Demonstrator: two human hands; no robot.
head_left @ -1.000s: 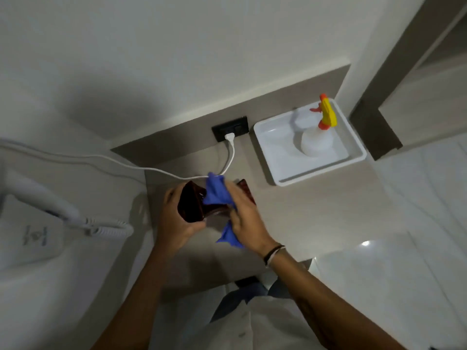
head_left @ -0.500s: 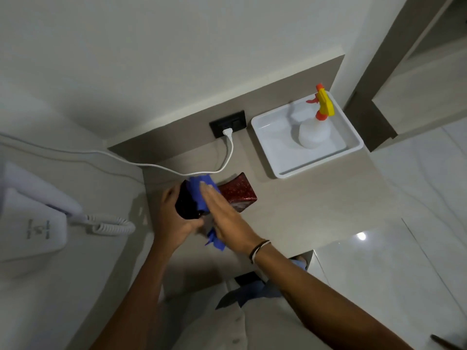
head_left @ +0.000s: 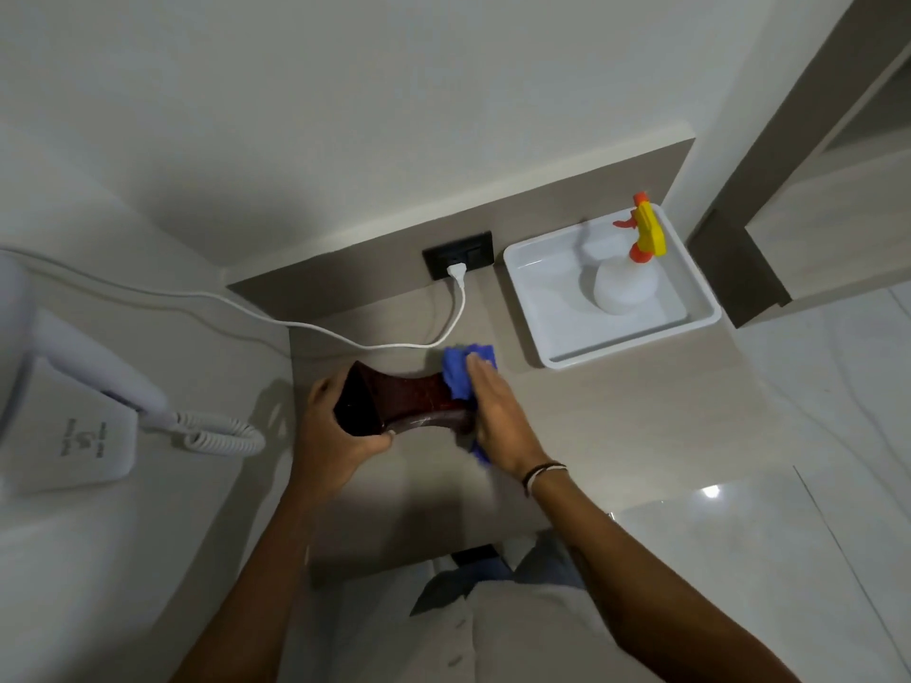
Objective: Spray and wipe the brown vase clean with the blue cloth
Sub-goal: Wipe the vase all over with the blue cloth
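Currently, head view: left hand (head_left: 328, 436) curls round the mouth end of the brown vase (head_left: 409, 399), held sideways near the counter's (head_left: 616, 411) left edge. Right hand (head_left: 498, 416), fingers straight, presses the blue cloth (head_left: 461, 369) on its base end. Spray bottle (head_left: 623, 283) stands in the white tray (head_left: 631, 345), back right corner. Hair dryer holder's (head_left: 74, 436) print: unreadable.

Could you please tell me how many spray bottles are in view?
1: the spray bottle stands in the white tray on the counter, far right; others may be hidden.

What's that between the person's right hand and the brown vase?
In the head view, the blue cloth lies between the right hand and the brown vase.
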